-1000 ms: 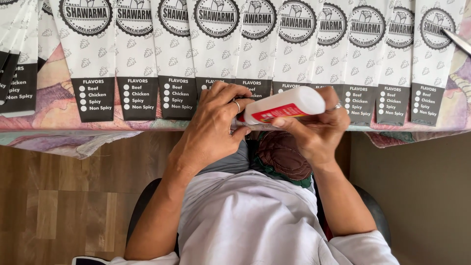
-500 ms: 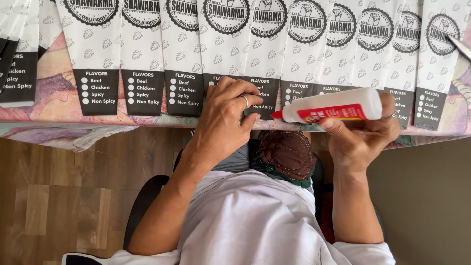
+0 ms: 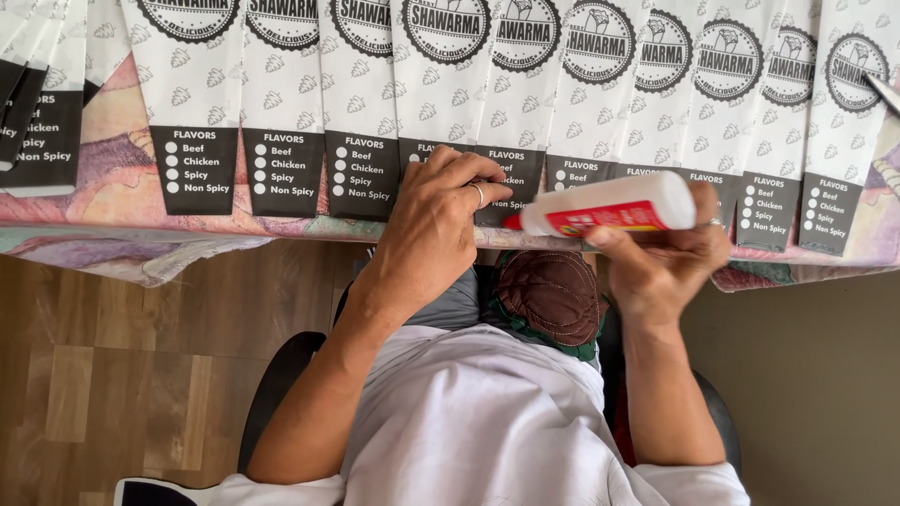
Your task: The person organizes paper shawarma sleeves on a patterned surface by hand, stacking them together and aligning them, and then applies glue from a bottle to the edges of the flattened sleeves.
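Right hand (image 3: 670, 258) clamped on white glue bottle (image 3: 609, 204), red tip near left hand (image 3: 436, 225), pressed flat, fingers apart, on printed paper sleeves (image 3: 441, 112) lining bench (image 3: 112, 201).

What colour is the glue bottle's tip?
Red, on a white bottle in the head view.

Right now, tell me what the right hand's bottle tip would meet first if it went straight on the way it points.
Probably the left hand: the white glue bottle in the right hand aims its red tip at those knuckles, though depth is unclear.
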